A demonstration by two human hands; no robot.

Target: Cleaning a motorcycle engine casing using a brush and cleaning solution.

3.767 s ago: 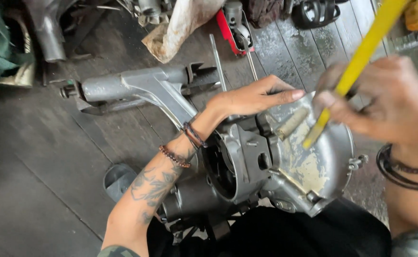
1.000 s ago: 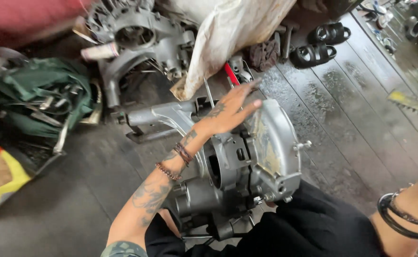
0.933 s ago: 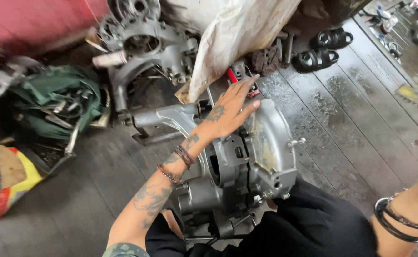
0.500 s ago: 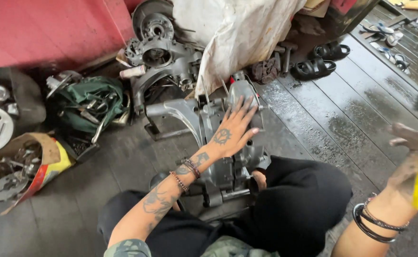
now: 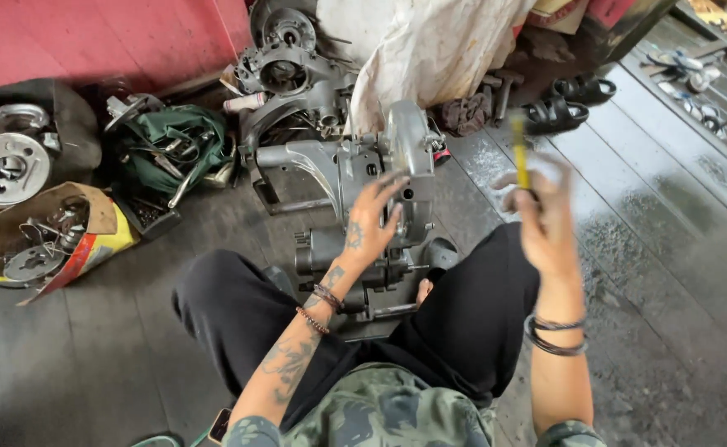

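Observation:
A grey metal engine block (image 5: 355, 178) stands on the dark wooden floor between my knees. My left hand (image 5: 372, 223) lies flat on its side cover, fingers spread. My right hand (image 5: 541, 219) is raised to the right of the engine and grips a yellow-handled tool (image 5: 519, 161) that points upward; the hand is blurred by motion. Bracelets ring both wrists.
Another engine casing (image 5: 285, 62) and a white sack (image 5: 438, 50) lie behind. A green bag of tools (image 5: 173, 153) and a cardboard box of metal parts (image 5: 49, 240) sit at the left. Black sandals (image 5: 566, 103) rest at the back right. A red wall runs behind.
The view has pulled back and up, showing more of the floor. My right hand came in from the right edge with the yellow tool. My left hand stayed on the engine.

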